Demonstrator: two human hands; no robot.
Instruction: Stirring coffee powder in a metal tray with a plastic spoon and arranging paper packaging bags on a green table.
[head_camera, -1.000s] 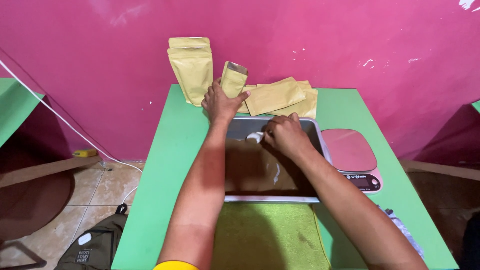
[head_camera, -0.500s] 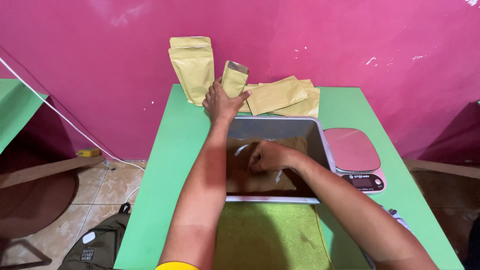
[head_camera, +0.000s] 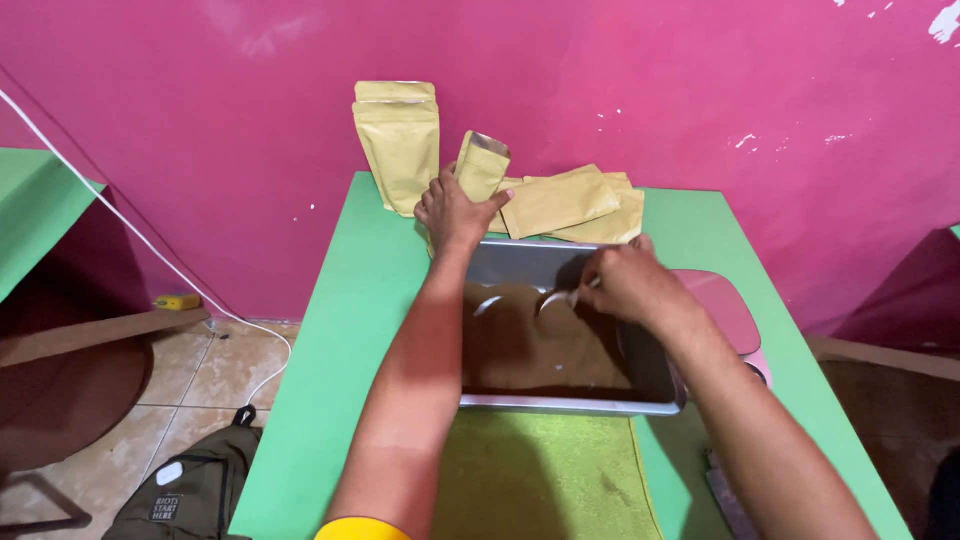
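Observation:
My left hand (head_camera: 455, 212) grips a small tan stand-up pouch (head_camera: 482, 165), held upright with its mouth open at the far edge of a metal tray (head_camera: 570, 405). The tray holds brown powder (head_camera: 545, 350). My right hand (head_camera: 630, 285) is over the tray and holds a metal spoon (head_camera: 560, 298), its bowl just above the powder. Both forearms reach forward over the green table (head_camera: 340, 330).
Two upright tan pouches (head_camera: 398, 150) lean against the pink wall, and several flat ones (head_camera: 575, 205) lie behind the tray. A pink kitchen scale (head_camera: 725, 310) sits right of the tray. A green cloth (head_camera: 540, 475) lies in front. A backpack (head_camera: 185, 495) is on the floor at left.
My right hand dipped down into the powder with the spoon, then rose and moved right toward the tray's far side. My left hand stayed on the pouch.

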